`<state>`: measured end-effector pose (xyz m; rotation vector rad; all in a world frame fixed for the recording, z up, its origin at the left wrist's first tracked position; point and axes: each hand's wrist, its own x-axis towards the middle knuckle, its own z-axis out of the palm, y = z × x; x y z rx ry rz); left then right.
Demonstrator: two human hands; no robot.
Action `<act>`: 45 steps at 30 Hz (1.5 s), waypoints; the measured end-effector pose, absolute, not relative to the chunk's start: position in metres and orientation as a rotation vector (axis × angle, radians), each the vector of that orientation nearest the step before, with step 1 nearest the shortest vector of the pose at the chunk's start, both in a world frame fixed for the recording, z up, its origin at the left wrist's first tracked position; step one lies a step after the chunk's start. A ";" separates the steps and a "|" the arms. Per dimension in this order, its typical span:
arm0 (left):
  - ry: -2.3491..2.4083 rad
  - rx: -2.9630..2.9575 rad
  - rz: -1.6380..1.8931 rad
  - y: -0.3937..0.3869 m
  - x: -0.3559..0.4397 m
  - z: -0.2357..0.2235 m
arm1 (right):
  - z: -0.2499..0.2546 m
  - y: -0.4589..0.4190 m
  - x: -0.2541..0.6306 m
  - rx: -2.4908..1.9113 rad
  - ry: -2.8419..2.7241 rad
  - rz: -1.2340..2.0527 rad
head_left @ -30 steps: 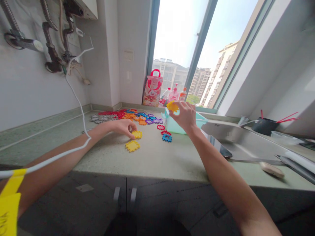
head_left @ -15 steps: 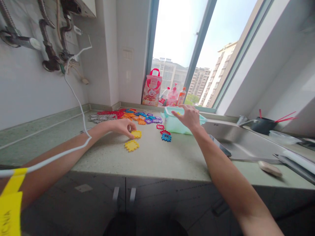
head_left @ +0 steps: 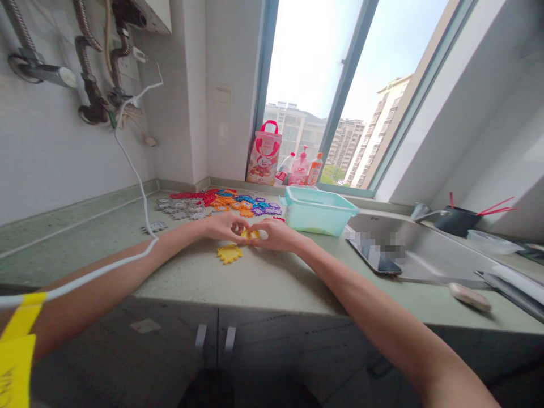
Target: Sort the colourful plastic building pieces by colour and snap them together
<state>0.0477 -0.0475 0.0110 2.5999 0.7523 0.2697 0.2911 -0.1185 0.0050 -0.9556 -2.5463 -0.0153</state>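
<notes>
Small bright yellow piece (head_left: 250,234), partly hidden, in the pinch of left hand's (head_left: 221,226) and right hand's (head_left: 277,234) fingers.

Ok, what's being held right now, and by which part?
A small yellow piece, seemingly by its edges, between the left hand and right hand; the fingers hide the exact contact.

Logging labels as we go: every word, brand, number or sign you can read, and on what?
"CNA", sideways, apparently cut off by the frame: yellow tag.
Too small or blurred: print on the pink bag, the bottles and the cabinet doors.
None legible on the yellow pieces.
</notes>
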 end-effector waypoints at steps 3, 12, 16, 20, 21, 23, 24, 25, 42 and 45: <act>0.724 2.598 0.295 -0.050 0.051 0.010 | 0.002 -0.116 0.295 -0.977 -2.520 0.060; 0.733 2.488 0.393 -0.038 0.047 0.000 | 0.014 -0.116 0.306 -1.025 -2.395 -0.319; 0.748 2.489 0.363 -0.037 0.044 0.000 | 0.038 -0.112 0.345 -1.157 -1.979 -0.600; 0.740 2.508 0.356 -0.037 0.044 0.002 | 0.053 -0.105 0.395 -1.436 -1.557 -0.801; 0.741 2.516 0.353 -0.038 0.044 0.003 | 0.053 -0.103 0.405 -1.480 -1.521 -0.811; 0.749 2.539 0.336 -0.039 0.044 0.005 | 0.052 -0.101 0.418 -1.530 -1.494 -0.795; 0.755 2.552 0.328 -0.040 0.044 0.006 | 0.052 -0.100 0.421 -1.536 -1.492 -0.784; 0.761 2.563 0.320 -0.041 0.044 0.007 | 0.051 -0.100 0.421 -1.533 -1.490 -0.781; 0.692 2.631 0.379 -0.037 0.042 0.007 | 0.017 -0.162 0.268 -0.590 -2.675 0.131; 0.689 2.623 0.393 -0.035 0.043 0.006 | 0.009 -0.159 0.266 -0.551 -2.658 0.168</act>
